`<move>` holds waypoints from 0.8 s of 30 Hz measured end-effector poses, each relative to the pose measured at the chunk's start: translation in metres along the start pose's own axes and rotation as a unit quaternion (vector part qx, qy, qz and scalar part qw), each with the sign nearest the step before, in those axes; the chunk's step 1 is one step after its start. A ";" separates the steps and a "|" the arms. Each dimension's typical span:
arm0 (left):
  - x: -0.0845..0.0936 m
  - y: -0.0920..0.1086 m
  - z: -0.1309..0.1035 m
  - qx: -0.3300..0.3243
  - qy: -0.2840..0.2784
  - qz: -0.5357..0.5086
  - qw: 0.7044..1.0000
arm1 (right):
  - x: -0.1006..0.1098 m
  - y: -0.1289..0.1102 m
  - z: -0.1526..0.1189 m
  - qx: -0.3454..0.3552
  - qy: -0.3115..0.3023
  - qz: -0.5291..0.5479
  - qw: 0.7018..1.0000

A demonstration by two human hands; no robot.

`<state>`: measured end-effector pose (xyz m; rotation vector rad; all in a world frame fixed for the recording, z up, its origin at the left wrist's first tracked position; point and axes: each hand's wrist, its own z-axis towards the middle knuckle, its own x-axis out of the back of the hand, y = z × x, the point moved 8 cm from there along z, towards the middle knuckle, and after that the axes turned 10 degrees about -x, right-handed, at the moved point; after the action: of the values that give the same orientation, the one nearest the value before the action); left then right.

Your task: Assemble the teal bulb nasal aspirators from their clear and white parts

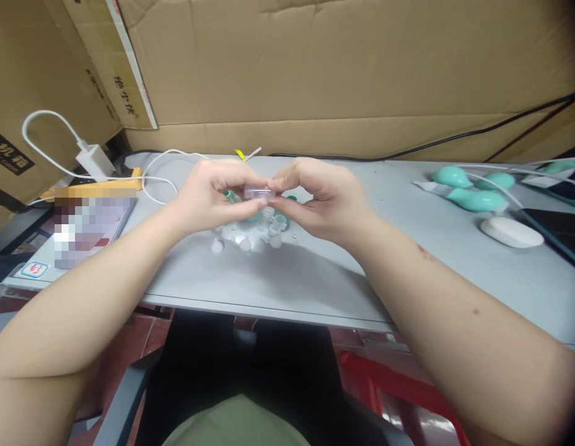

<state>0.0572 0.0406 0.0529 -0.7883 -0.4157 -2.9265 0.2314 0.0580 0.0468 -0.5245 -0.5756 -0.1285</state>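
Observation:
Between the fingertips of both hands is a small clear plastic piece (259,193), held level above the table. My left hand (222,192) pinches its left end between thumb and fingers. From the right, my right hand (310,195) grips its other end the same way. Below and behind the hands, several small clear and green containers sit on the grey table, partly hidden by the fingers. Nearer the front lie small white round pieces, one (217,246) at the left and another (245,244) beside it.
On the left are a phone (101,232), an orange power strip (129,181) and a white charger (96,162) with cable. Turquoise padded objects (477,199), a white mouse (512,232) and a dark device (559,232) lie right. Cardboard (315,68) stands behind the grey table (250,288).

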 end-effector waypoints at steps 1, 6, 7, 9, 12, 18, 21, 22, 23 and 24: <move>0.000 0.000 0.000 -0.011 -0.001 -0.004 1.000 | 0.000 -0.001 0.000 0.011 0.003 -0.002 1.000; 0.000 -0.002 -0.001 -0.016 -0.005 0.008 1.000 | 0.000 -0.003 -0.001 0.039 0.013 -0.015 0.999; 0.000 -0.002 -0.001 -0.016 -0.004 0.012 1.000 | 0.000 -0.003 -0.001 0.038 0.013 -0.014 0.999; -0.001 -0.001 -0.002 -0.015 -0.006 0.022 1.000 | 0.000 -0.003 -0.002 0.041 0.013 -0.010 0.999; -0.002 -0.001 -0.003 -0.009 -0.006 0.034 0.999 | 0.001 -0.006 -0.002 0.055 0.013 -0.002 0.998; -0.002 -0.005 -0.003 0.005 -0.002 0.031 1.000 | -0.002 -0.007 -0.002 0.053 -0.001 -0.007 0.999; -0.003 -0.006 -0.002 0.014 -0.017 0.019 1.000 | -0.001 -0.007 -0.002 0.048 0.006 -0.001 0.999; -0.003 -0.005 -0.002 0.012 -0.019 0.014 1.000 | -0.001 -0.006 -0.002 0.041 0.005 -0.002 0.999; -0.002 -0.004 -0.001 0.006 -0.018 0.008 1.000 | -0.002 -0.005 -0.001 0.033 0.003 -0.004 0.999; -0.001 -0.003 0.000 0.001 -0.017 0.004 1.000 | -0.002 -0.004 -0.001 0.026 0.001 -0.006 1.000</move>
<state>0.0581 0.0431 0.0516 -0.8388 -0.4169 -2.9096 0.2293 0.0542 0.0465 -0.4707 -0.5788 -0.1241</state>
